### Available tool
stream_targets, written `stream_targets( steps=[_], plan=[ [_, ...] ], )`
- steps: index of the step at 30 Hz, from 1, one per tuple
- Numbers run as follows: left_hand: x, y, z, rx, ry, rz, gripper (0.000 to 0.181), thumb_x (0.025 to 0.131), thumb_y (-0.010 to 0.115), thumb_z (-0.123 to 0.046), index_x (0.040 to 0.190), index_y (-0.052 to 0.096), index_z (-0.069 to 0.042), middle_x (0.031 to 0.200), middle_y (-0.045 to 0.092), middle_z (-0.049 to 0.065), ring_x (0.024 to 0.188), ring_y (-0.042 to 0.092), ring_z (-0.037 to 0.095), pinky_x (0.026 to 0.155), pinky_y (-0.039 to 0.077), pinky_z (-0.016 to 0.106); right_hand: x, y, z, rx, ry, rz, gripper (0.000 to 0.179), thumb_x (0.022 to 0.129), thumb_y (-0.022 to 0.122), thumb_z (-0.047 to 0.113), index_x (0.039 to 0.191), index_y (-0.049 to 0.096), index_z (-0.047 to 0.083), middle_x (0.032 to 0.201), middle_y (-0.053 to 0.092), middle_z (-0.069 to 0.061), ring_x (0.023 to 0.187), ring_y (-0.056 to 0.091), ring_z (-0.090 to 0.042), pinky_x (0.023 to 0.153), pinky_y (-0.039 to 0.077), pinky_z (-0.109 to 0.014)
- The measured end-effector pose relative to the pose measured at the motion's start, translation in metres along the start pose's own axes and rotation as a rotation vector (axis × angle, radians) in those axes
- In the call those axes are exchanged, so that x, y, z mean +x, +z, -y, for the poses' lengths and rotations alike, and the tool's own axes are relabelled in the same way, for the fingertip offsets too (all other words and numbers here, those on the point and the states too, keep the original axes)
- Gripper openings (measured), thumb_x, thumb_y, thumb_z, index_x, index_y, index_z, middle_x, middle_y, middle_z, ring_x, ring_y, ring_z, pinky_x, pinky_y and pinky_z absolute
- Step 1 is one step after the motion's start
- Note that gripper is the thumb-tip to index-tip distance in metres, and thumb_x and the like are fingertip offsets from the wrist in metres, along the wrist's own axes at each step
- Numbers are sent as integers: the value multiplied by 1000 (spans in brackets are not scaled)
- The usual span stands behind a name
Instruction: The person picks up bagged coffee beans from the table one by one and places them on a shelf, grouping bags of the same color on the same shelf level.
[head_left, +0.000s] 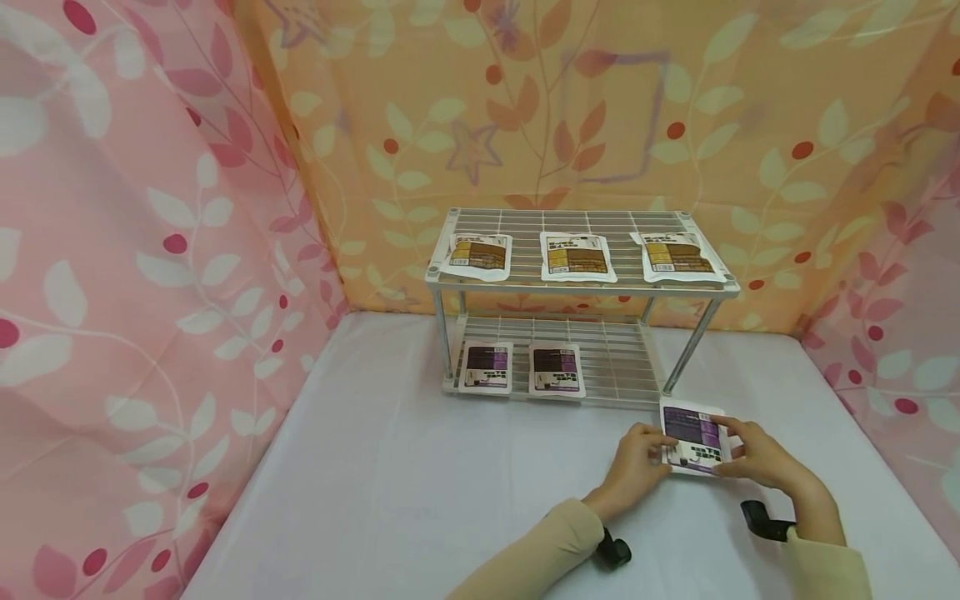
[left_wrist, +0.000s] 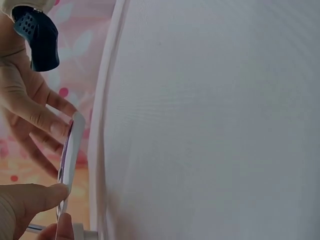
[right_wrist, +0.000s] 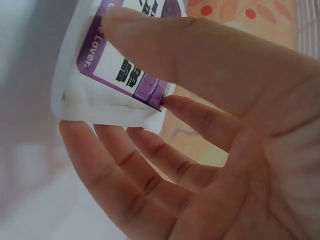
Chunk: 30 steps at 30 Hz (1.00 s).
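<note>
A flat white packet with a purple label (head_left: 695, 437) is held up just in front of the rack's right front corner. My left hand (head_left: 637, 462) pinches its left edge; in the left wrist view the left thumb and a finger (left_wrist: 45, 202) sit on either side of it. From the other side my right hand (head_left: 765, 458) grips it. In the right wrist view the right thumb (right_wrist: 160, 45) lies across the printed face, with the other fingers at the packet's edge and behind it. Seen edge-on in the left wrist view, the packet (left_wrist: 74, 145) looks thin.
A two-tier white wire rack (head_left: 585, 287) stands at the back. Its top shelf bears brown-labelled packets at left (head_left: 480, 256), middle (head_left: 577, 257) and right (head_left: 681, 256). Two purple-labelled packets, one at left (head_left: 486, 367) and another beside it (head_left: 557, 370), lie on the lower shelf. Patterned cloth surrounds the white table (head_left: 390, 467).
</note>
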<state>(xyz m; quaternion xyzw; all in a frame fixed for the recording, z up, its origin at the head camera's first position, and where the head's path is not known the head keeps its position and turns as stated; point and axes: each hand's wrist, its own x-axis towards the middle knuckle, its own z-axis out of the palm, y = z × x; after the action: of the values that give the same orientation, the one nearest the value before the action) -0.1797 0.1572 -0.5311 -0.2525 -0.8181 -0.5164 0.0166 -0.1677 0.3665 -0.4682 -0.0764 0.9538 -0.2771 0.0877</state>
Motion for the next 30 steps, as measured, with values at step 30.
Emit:
stream_targets(
  steps=[30],
  plan=[
    [-2,-42,24,-146,-158,-19,49,67,72,12,112,66,-8,113,51,2,82,55,3,68,49,11,21,31,27,15,-74,-3,82,71,77,11,138,34,-4,111,46,-31,85,54,-27,64,47,-34]
  ],
)
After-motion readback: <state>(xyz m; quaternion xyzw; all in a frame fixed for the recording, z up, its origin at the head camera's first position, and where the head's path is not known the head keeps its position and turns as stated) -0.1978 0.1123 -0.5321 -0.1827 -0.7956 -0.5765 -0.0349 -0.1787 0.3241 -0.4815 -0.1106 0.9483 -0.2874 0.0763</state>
